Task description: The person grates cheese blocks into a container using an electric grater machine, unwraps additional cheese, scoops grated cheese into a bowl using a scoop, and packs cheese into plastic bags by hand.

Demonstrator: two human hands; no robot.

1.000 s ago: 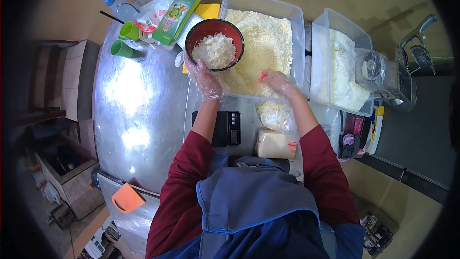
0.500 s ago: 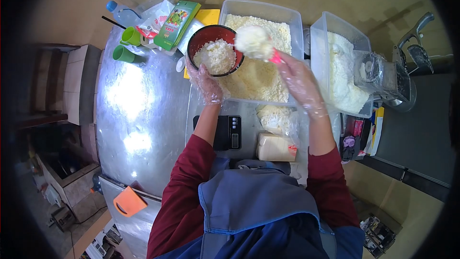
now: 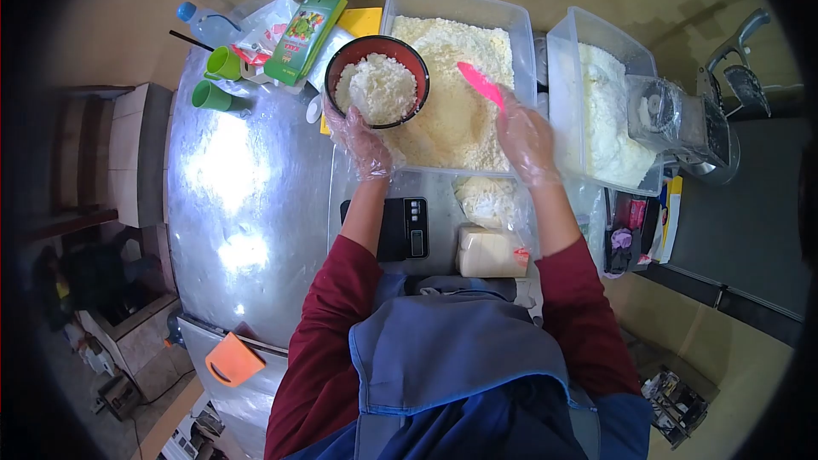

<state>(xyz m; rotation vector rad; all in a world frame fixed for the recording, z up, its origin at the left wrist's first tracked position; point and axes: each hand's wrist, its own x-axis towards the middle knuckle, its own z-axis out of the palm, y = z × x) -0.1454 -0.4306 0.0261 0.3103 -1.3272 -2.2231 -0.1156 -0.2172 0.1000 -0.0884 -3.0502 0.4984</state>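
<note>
A red bowl with a black outside (image 3: 421, 95) holds a heap of pale crumbly powder (image 3: 379, 89). My left hand (image 3: 361, 143), in a clear plastic glove, grips the bowl at its lower left side, over the corner of a clear tub (image 3: 521, 51) of pale yellow powder (image 3: 456, 111). My right hand (image 3: 527, 140), gloved too, is closed on the handle end of a pink scoop (image 3: 481, 83). The scoop is over the tub's right half, to the right of the bowl, with no heap visible on it.
Right of the tub stands another clear tub (image 3: 581, 34) of white powder, beside a plastic-wrapped machine (image 3: 673, 123). Nearer me are a black scale (image 3: 400, 228), a bagged white lump (image 3: 486, 202) and a pale block (image 3: 490, 253). Green cups (image 3: 211, 96) and a bottle (image 3: 209, 25) stand left.
The pink scoop rose from the powder with a heaped load, which is now in the bowl. My right hand has moved back right with the scoop. The bowl's heap is larger.
</note>
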